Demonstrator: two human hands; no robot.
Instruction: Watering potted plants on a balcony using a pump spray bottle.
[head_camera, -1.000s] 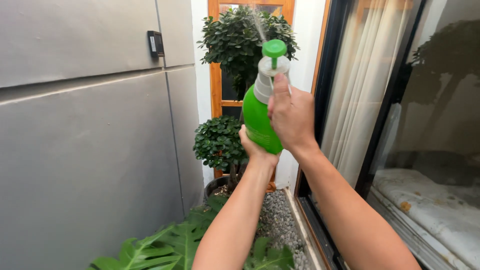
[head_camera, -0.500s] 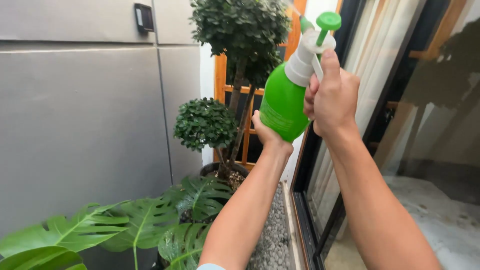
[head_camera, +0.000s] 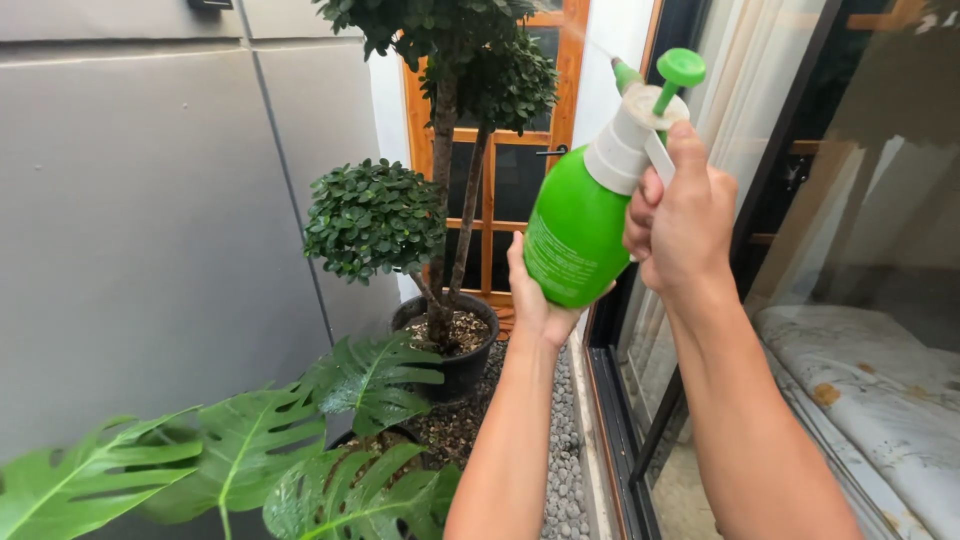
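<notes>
Spray bottle: glossy green body, white pump head, green knob; long axis tilts up-right, nozzle aimed up-left; your right hand fingers clamp its trigger; left hand cups its base.

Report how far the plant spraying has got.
Done: I cannot tell; no wet leaves show. In hand: left hand cups the green sprayer, right hand grips its trigger, nozzle aimed at the potted tree. Left: the split-leaf plant below looks dry.
</notes>
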